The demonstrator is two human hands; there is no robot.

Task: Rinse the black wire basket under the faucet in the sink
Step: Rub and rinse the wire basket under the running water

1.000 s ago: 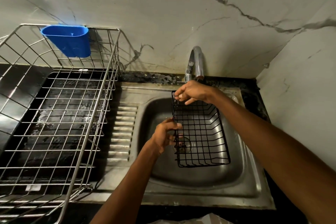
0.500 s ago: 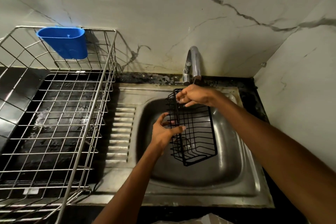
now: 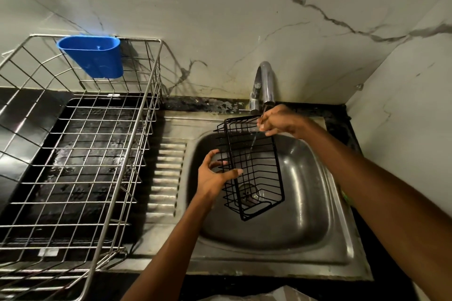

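The black wire basket (image 3: 254, 168) hangs tilted on its side over the steel sink (image 3: 318, 203), just below the chrome faucet (image 3: 265, 85). A thin stream of water runs from the spout through its wires. My right hand (image 3: 278, 122) pinches the basket's top far corner under the spout. My left hand (image 3: 214, 175) holds the basket's left side, thumb across the rim wire and fingers spread behind it. The drain shows through the basket's lower end.
A large steel wire dish rack (image 3: 80, 154) stands on the black counter to the left, with a blue plastic cup holder (image 3: 94, 56) hung on its back rim. The ribbed drainboard (image 3: 166, 178) lies between rack and basin. Marble walls close in behind and on the right.
The basket has been turned from lying flat in the basin to standing on its side, and lifted toward the spout. My left hand shifted up along its left side. Water now runs onto it.
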